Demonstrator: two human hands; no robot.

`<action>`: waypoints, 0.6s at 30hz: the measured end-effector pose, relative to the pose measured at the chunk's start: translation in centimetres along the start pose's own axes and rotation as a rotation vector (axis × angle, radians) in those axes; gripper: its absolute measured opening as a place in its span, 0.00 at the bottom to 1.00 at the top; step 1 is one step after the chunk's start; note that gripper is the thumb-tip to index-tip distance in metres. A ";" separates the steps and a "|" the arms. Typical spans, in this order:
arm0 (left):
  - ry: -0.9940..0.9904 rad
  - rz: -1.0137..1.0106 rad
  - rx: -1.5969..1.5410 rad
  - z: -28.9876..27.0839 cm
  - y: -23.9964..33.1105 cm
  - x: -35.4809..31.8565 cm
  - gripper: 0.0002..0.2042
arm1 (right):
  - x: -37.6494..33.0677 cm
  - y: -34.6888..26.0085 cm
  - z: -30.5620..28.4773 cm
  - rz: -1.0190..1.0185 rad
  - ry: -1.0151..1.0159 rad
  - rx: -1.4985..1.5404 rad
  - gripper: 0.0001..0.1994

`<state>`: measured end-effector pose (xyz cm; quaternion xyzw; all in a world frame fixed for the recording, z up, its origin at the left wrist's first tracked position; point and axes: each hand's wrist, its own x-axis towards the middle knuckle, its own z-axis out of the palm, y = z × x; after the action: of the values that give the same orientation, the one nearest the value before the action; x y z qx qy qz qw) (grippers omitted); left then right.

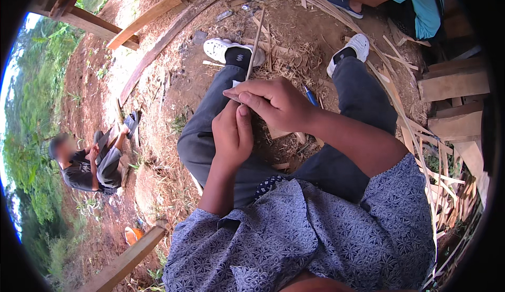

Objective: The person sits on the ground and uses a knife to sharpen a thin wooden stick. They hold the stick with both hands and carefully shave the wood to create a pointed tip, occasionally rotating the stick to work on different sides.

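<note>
A thin bamboo stick [256, 42] slants from the ground beyond my left shoe down to my two hands, which meet over my lap. My right hand [281, 105] is closed, thumb and fingers pinched together where the stick comes in. Just below, my left hand [233, 134] is closed too, its thumb pointing up and touching the right hand's fingers. Its grip on the stick is mostly hidden. A small white patch [236, 83] shows beside the right fingertips; its kind is unclear. On the ground behind my right wrist lies a blue-handled tool [311, 96], partly covered.
Wood shavings [284, 58] and bamboo strips [407, 60] litter the dirt. Cut timber blocks [455, 87] stand at the right. A person in a turquoise shirt [413, 0] sits at the far right; another person [87, 163] sits at the left. A wooden beam [126, 260] crosses lower left.
</note>
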<state>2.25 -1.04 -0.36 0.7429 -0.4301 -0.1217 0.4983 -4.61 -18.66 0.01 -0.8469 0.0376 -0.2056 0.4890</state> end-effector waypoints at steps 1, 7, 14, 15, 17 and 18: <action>-0.017 0.001 0.017 0.3 -0.1 -0.1 0.14 | -0.7 0.0 -0.2 0.025 -0.067 -0.047 0.14; -0.007 0.030 0.051 0.8 0.4 0.0 0.12 | 0.9 0.1 -1.2 0.147 0.195 -0.021 0.15; -0.059 0.023 0.099 1.0 0.6 -0.4 0.12 | 2.3 3.7 -4.8 0.365 0.242 -0.082 0.15; -0.054 0.025 0.086 0.9 0.6 -0.5 0.12 | 2.3 2.9 -4.2 0.398 0.230 0.018 0.16; -0.048 -0.005 0.040 1.1 0.6 0.2 0.13 | 1.1 1.5 -1.4 0.124 0.193 0.222 0.16; -0.053 -0.016 0.031 1.0 0.5 0.4 0.13 | 0.8 0.7 -1.2 0.132 0.171 0.205 0.16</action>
<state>1.58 -2.06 -0.31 0.7505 -0.4391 -0.1386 0.4741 -4.25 -20.16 0.15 -0.7677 0.1134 -0.2471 0.5802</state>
